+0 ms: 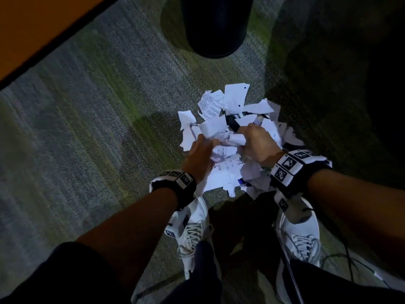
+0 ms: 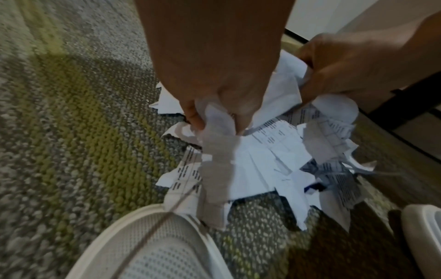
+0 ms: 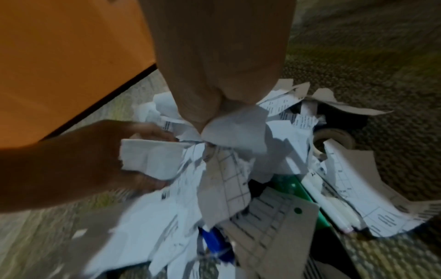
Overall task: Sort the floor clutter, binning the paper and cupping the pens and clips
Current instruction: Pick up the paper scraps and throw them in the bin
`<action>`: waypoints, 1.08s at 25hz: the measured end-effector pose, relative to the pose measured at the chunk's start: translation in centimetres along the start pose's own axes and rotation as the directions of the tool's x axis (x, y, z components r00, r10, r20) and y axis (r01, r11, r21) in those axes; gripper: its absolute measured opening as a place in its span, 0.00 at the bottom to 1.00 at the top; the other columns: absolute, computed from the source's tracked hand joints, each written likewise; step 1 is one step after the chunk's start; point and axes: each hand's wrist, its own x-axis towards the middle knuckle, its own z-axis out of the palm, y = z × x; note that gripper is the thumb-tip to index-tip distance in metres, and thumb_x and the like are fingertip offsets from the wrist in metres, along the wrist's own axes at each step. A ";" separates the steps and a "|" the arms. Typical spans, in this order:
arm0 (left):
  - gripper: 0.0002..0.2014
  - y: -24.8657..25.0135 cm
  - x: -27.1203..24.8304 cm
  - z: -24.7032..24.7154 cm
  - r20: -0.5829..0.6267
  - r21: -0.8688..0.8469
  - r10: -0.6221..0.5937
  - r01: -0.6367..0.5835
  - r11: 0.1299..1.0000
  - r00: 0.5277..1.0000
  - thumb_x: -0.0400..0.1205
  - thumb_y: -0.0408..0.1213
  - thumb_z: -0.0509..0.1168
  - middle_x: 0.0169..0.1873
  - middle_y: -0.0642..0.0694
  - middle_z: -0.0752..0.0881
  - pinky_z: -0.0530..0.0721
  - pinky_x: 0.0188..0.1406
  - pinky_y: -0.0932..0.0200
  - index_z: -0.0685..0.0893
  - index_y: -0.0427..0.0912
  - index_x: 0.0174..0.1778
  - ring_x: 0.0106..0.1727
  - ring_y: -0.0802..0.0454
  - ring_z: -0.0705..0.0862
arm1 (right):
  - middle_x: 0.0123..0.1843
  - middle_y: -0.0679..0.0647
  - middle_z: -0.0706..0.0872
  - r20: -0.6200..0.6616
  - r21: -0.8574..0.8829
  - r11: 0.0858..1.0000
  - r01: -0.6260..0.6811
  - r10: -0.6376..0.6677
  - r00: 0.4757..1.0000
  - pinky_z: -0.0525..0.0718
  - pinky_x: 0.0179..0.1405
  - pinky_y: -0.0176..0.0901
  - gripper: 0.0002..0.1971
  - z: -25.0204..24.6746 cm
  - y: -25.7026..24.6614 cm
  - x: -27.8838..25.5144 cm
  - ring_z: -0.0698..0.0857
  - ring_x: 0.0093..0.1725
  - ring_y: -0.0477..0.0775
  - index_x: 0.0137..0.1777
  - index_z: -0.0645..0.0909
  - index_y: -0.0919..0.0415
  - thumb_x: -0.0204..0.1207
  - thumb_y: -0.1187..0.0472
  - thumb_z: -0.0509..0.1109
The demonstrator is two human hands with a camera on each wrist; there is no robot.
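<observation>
Both hands are down in the paper pile (image 1: 232,137) on the carpet (image 1: 98,119), just ahead of my white shoes (image 1: 192,229). My left hand (image 1: 200,155) has its fingers curled and pinching a crumpled strip of paper (image 2: 214,151), which hangs limp below the fingertips in the left wrist view. My right hand (image 1: 258,145) is closed in a fist round a bunch of torn sheets (image 3: 236,130), seen clearly in the right wrist view. I judge the step in hand to be gathering paper for binning. The dark round bin (image 1: 215,25) stands straight ahead of both hands, beyond the far edge of the pile and well apart from it; neither hand looks clearly nearer, so the carry runs forward from either. The scraps are thin, torn and creased, white with printed text and some ruled grids; they will crush easily and may shed pieces in transit. Under them, on the right side, lie a white pen (image 3: 326,203) and a blue marker (image 3: 214,243), both part buried, long axes running roughly toward me. A tape roll (image 3: 334,139) sits at the far right of the heap. I see no cup and no clips. An orange panel (image 1: 39,29) stands at far left.
</observation>
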 end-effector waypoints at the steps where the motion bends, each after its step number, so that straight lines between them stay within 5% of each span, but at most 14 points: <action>1: 0.09 0.2 0.4 -0.7 -0.031 -0.041 -0.052 0.051 0.998 0.998 0.76 0.36 0.67 0.47 0.37 0.80 0.79 0.46 0.45 0.81 0.52 0.51 0.44 0.42 0.78 | 0.47 0.67 0.85 -0.011 0.038 0.999 -0.011 0.012 1.000 0.82 0.38 0.52 0.13 -0.5 0.2 0.0 0.85 0.47 0.69 0.48 0.84 0.65 0.63 0.69 0.78; 3: 0.05 0.0 0.8 -1.2 -0.103 -0.272 -0.191 0.157 0.949 0.976 0.71 0.35 0.61 0.31 0.37 0.80 0.75 0.37 0.49 0.82 0.47 0.32 0.30 0.44 0.77 | 0.42 0.63 0.89 -0.036 0.156 0.986 -0.053 0.059 0.998 0.83 0.39 0.52 0.09 -2.0 0.5 -0.1 0.86 0.45 0.66 0.40 0.85 0.63 0.60 0.70 0.78; 4: 0.07 -0.4 1.1 -1.8 -0.168 -0.246 -0.141 0.097 0.964 0.976 0.69 0.31 0.61 0.27 0.37 0.81 0.76 0.35 0.53 0.84 0.43 0.31 0.27 0.42 0.79 | 0.42 0.60 0.90 -0.036 0.225 0.970 -0.091 0.101 0.994 0.84 0.41 0.52 0.09 -2.9 0.6 -0.3 0.87 0.46 0.63 0.39 0.86 0.61 0.59 0.70 0.79; 7: 0.12 -0.1 1.1 -4.3 -0.070 -0.487 -0.164 0.109 0.867 0.984 0.68 0.16 0.63 0.33 0.35 0.86 0.83 0.40 0.55 0.89 0.33 0.35 0.36 0.39 0.87 | 0.39 0.51 0.90 -0.029 0.310 0.938 -0.152 0.169 0.985 0.80 0.36 0.38 0.13 -6.0 0.7 -1.3 0.86 0.41 0.50 0.42 0.88 0.56 0.59 0.69 0.83; 10: 0.07 0.8 0.8 -7.2 -0.048 -0.561 -0.158 0.104 0.821 0.986 0.72 0.19 0.69 0.37 0.36 0.90 0.84 0.44 0.54 0.90 0.32 0.37 0.41 0.45 0.88 | 0.31 0.45 0.84 -0.056 0.344 0.925 -0.164 0.194 0.979 0.72 0.26 0.27 0.10 -8.0 0.4 -2.1 0.82 0.34 0.40 0.37 0.87 0.56 0.60 0.68 0.83; 12: 0.05 1.4 0.6 -8.2 -0.037 -0.535 -0.141 0.100 0.839 0.989 0.73 0.27 0.73 0.40 0.38 0.91 0.83 0.45 0.59 0.91 0.34 0.43 0.43 0.48 0.89 | 0.27 0.40 0.82 -0.086 0.375 0.914 -0.154 0.200 0.976 0.71 0.23 0.23 0.09 -8.5 0.2 -2.4 0.79 0.27 0.32 0.35 0.87 0.55 0.62 0.68 0.83; 14: 0.18 1.9 0.8 -8.0 0.031 -0.540 -0.126 0.123 0.833 0.992 0.73 0.31 0.77 0.51 0.40 0.90 0.80 0.50 0.61 0.87 0.39 0.59 0.46 0.50 0.89 | 0.28 0.42 0.86 -0.091 0.400 0.904 -0.153 0.206 0.974 0.76 0.28 0.24 0.09 -8.6 0.1 -2.5 0.82 0.30 0.33 0.34 0.87 0.53 0.63 0.68 0.82; 16: 0.36 2.2 1.3 -7.0 0.127 -0.569 -0.074 0.134 0.811 0.989 0.71 0.35 0.81 0.68 0.41 0.81 0.82 0.57 0.58 0.75 0.44 0.76 0.57 0.49 0.86 | 0.32 0.45 0.89 -0.075 0.443 0.883 -0.152 0.206 0.976 0.85 0.38 0.35 0.10 -8.1 -0.1 -2.1 0.88 0.37 0.44 0.34 0.88 0.51 0.64 0.67 0.83; 18: 0.46 2.8 2.0 -6.0 0.171 -0.503 -0.033 0.116 0.857 0.985 0.69 0.40 0.82 0.74 0.37 0.74 0.78 0.66 0.54 0.67 0.46 0.81 0.68 0.45 0.78 | 0.33 0.42 0.88 -0.054 0.499 0.857 -0.129 0.179 0.982 0.83 0.37 0.35 0.13 -7.3 -0.6 -1.9 0.86 0.36 0.43 0.34 0.87 0.49 0.64 0.69 0.83; 20: 0.40 3.3 2.7 -5.2 0.221 -0.419 -0.052 0.143 0.897 0.974 0.69 0.42 0.82 0.64 0.33 0.81 0.77 0.58 0.55 0.74 0.35 0.75 0.64 0.42 0.80 | 0.30 0.38 0.87 -0.030 0.559 0.821 -0.117 0.161 0.987 0.80 0.35 0.35 0.16 -6.4 -1.0 -1.6 0.83 0.33 0.40 0.31 0.86 0.48 0.65 0.72 0.82; 22: 0.20 3.6 3.3 -4.7 0.242 -0.416 -0.122 0.217 0.883 0.962 0.71 0.41 0.81 0.37 0.40 0.81 0.71 0.37 0.58 0.81 0.32 0.48 0.38 0.47 0.80 | 0.24 0.36 0.85 -0.012 0.594 0.797 -0.116 0.152 0.988 0.77 0.29 0.29 0.20 -5.9 -0.9 -1.4 0.81 0.27 0.33 0.27 0.83 0.48 0.67 0.74 0.81; 23: 0.18 3.4 3.5 -4.3 0.208 -0.450 -0.123 0.207 0.869 0.970 0.71 0.40 0.81 0.27 0.45 0.75 0.65 0.32 0.59 0.76 0.38 0.34 0.28 0.52 0.72 | 0.23 0.35 0.85 -0.008 0.606 0.788 -0.110 0.144 0.990 0.76 0.27 0.27 0.19 -6.0 -0.9 -1.4 0.81 0.25 0.33 0.27 0.83 0.48 0.67 0.74 0.80; 25: 0.25 2.8 3.6 -4.4 0.156 -0.520 -0.063 0.136 0.843 0.986 0.71 0.40 0.80 0.20 0.49 0.65 0.59 0.29 0.58 0.67 0.45 0.24 0.23 0.53 0.62 | 0.25 0.35 0.87 -0.013 0.631 0.769 -0.102 0.143 0.990 0.78 0.29 0.29 0.15 -6.2 -0.5 -1.6 0.82 0.27 0.33 0.31 0.85 0.51 0.68 0.73 0.81; 27: 0.18 1.6 3.6 -4.9 0.142 -0.524 -0.072 0.137 0.841 0.987 0.69 0.46 0.79 0.21 0.44 0.72 0.64 0.29 0.57 0.77 0.41 0.26 0.25 0.51 0.67 | 0.27 0.37 0.88 -0.034 0.665 0.740 -0.104 0.169 0.985 0.80 0.30 0.31 0.10 -7.1 -0.3 -1.9 0.83 0.27 0.36 0.35 0.88 0.55 0.67 0.71 0.82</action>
